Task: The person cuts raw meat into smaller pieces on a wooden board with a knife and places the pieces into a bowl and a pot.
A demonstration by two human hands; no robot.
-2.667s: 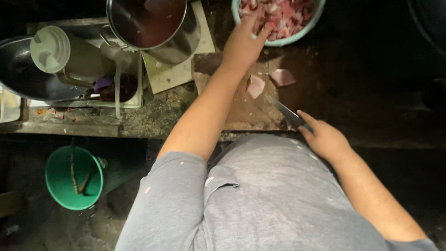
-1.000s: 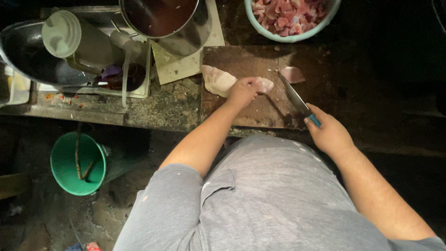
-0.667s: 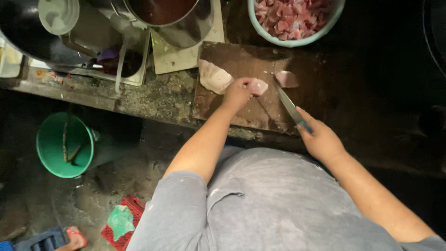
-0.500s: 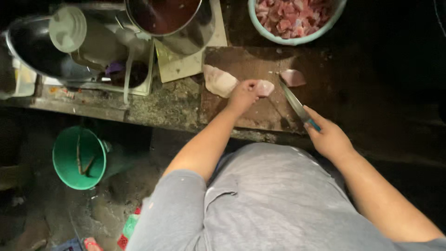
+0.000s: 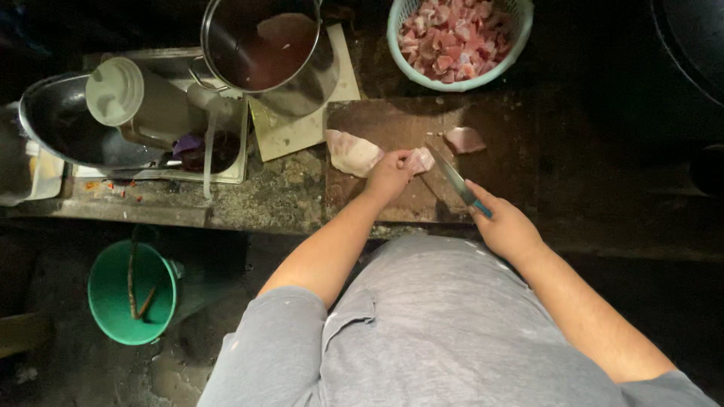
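Head view, frame centre: I am watching the left hand [image 5: 388, 175] pinning a meat piece [image 5: 421, 160] steady while the right hand [image 5: 507, 226] is gripping the knife [image 5: 455, 181] for slicing.

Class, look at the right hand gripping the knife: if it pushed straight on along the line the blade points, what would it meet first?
Probably the small pale pink meat piece pinned under the left hand on the brown wooden cutting board. The right hand aims its blue-handled knife up and left at it, though the height gap is unclear.
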